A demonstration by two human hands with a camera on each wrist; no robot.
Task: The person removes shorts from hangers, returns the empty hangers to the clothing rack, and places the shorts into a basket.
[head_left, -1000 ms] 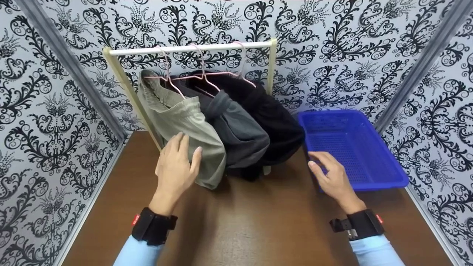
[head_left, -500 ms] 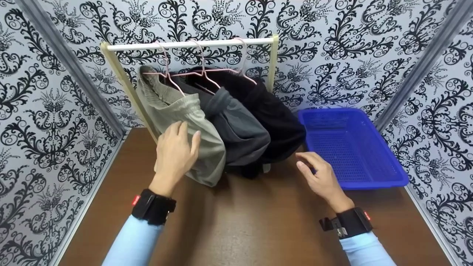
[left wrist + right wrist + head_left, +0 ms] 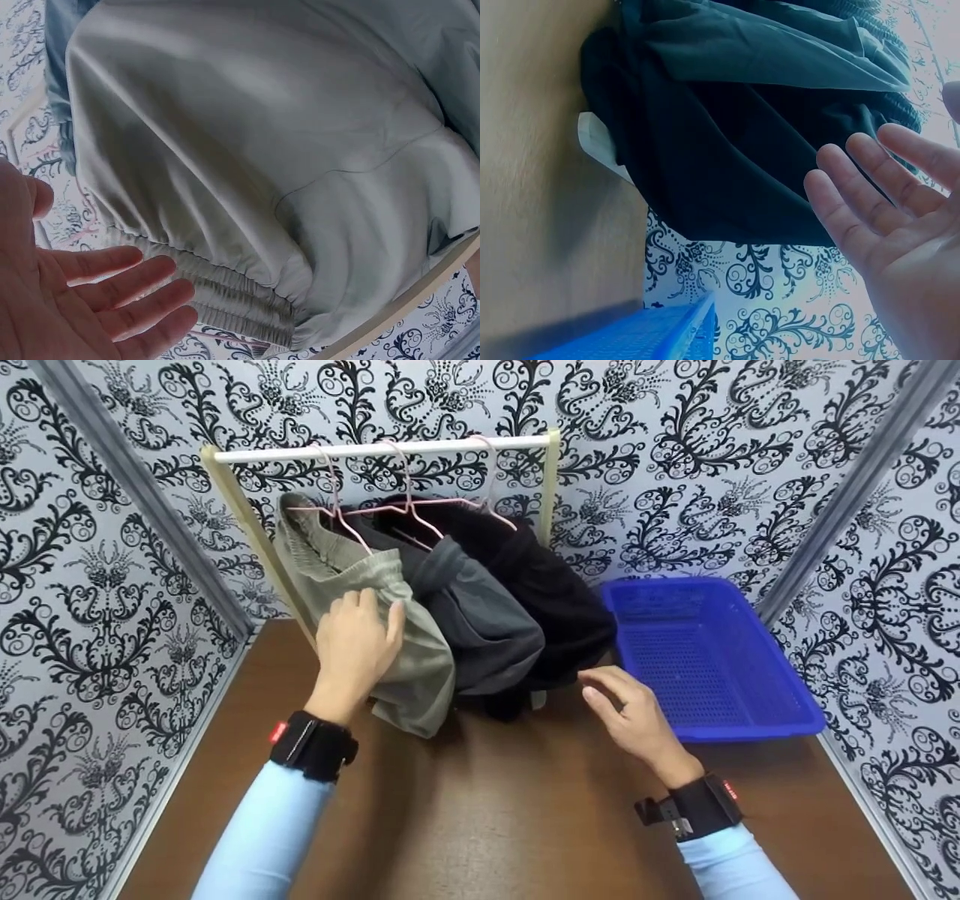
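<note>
Three pairs of elastic-waist shorts hang from pink hangers (image 3: pixel 335 514) on a small rack (image 3: pixel 300 453). Leftmost are the light olive-grey shorts (image 3: pixel 420 660), then the dark grey shorts (image 3: pixel 487 622), then the black shorts (image 3: pixel 577 615). My left hand (image 3: pixel 354 649) is over the front of the olive-grey shorts in the head view. In the left wrist view its fingers are extended beside the gathered waistband (image 3: pixel 240 292). My right hand (image 3: pixel 634 716) hovers by the lower edge of the black shorts, palm toward them, fingers relaxed. Neither hand holds anything.
A blue plastic basket (image 3: pixel 814 727) with perforated sides stands to the right on the brown table (image 3: pixel 487 825). Patterned wall panels (image 3: pixel 712 472) enclose the table at the back and both sides. One foot of the rack (image 3: pixel 600 146) shows under the black shorts.
My left hand has moved up and forward along the olive-grey shorts. The right hand has shifted left from the basket's edge to beside the black shorts.
</note>
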